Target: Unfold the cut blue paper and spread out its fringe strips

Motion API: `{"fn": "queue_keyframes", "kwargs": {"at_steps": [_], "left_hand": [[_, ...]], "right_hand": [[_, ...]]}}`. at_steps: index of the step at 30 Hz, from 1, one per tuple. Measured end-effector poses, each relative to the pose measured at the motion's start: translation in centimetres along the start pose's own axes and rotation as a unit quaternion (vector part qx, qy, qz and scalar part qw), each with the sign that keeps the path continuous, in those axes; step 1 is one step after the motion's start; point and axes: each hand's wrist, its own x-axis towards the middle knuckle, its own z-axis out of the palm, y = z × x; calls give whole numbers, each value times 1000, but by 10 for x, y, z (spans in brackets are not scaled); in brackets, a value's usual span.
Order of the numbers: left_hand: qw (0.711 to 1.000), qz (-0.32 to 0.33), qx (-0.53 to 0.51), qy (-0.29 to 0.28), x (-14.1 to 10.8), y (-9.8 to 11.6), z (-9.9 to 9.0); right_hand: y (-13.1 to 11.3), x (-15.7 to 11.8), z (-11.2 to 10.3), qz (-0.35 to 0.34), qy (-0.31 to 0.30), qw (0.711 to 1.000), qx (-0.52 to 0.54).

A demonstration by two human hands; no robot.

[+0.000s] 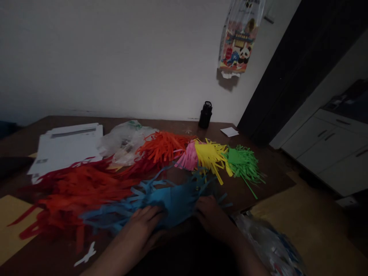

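Observation:
A sheet of blue fringed paper [168, 201], cut into strips at both ends, lies in front of me at the table's near edge. My left hand [146, 220] has its fingers on top of the left part of this sheet, the thumb lower at the near edge. At the sheet's right side, my right hand [209, 214] grips it with curled fingers; its thumb is hidden. Left of the blue sheet spreads a heap of red-orange fringed paper [86, 191]. Behind it lie orange [166, 145], pink [189, 155], yellow [211, 153] and green fringed bundles [244, 161] in a row.
White printed sheets [69, 143] and a crumpled clear plastic bag [126, 140] lie at the back left. A black bottle [205, 115] stands near the wall beside a small white paper [229, 132]. A plastic-lined bin [270, 245] sits below the table at right. White scraps [86, 255] lie front left.

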Motion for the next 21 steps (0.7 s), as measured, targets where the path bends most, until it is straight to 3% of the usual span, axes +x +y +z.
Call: {"fn": "queue_keyframes", "kwargs": {"at_steps": [7, 15, 21], "left_hand": [[999, 30, 5, 35, 4, 5, 8], [992, 96, 47, 69, 11, -5, 30], [993, 95, 29, 60, 11, -10, 32]], "right_hand": [[-1, 2, 3, 32, 52, 998, 16], [0, -2, 0, 36, 46, 998, 15], [6, -9, 0, 11, 185, 982, 39]]}}
